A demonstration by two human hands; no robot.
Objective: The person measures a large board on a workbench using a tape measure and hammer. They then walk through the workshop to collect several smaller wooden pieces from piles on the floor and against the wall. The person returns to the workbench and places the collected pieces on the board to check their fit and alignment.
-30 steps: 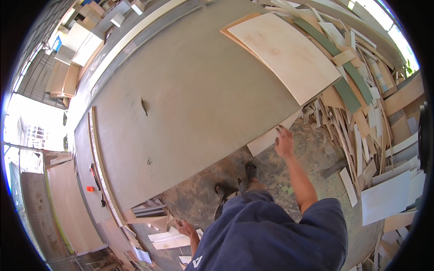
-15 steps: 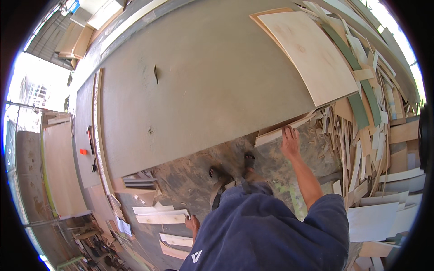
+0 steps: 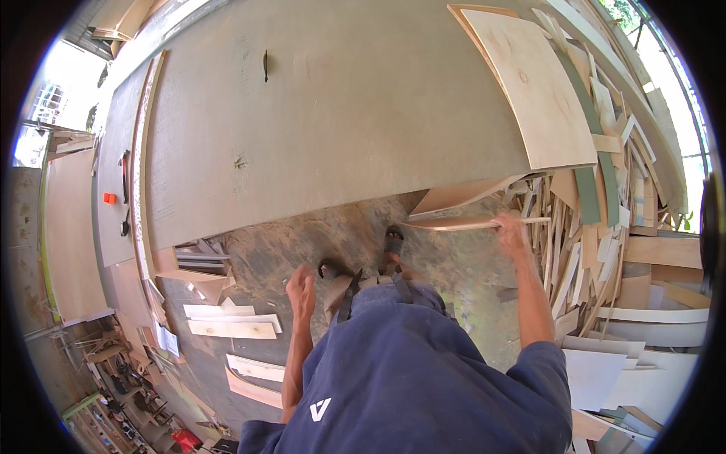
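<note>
My right hand (image 3: pixel 513 233) is closed around a thin wooden board (image 3: pixel 454 224), seen nearly edge-on, just off the near edge of the large grey-brown tabletop (image 3: pixel 325 113). Behind it, another board (image 3: pixel 461 195) leans under that edge. My left hand (image 3: pixel 301 286) hangs near my feet, somewhat blurred, its fingers curled with nothing visible in them. On the floor to its left lie pale wood strips (image 3: pixel 233 328), with more strips (image 3: pixel 255 368) closer to me.
Pale plywood sheets (image 3: pixel 533 87) rest on the tabletop's right end. A heap of narrow offcuts (image 3: pixel 578 250) crowds the right side. A long strip (image 3: pixel 144 151) runs along the left, beside a red-and-black tool (image 3: pixel 124 189) and a small orange block (image 3: pixel 110 198).
My right hand has drawn a board away from the tabletop's edge and tilted it edge-on. My left hand has left the floor strips and come up and forward. The view has shifted.
</note>
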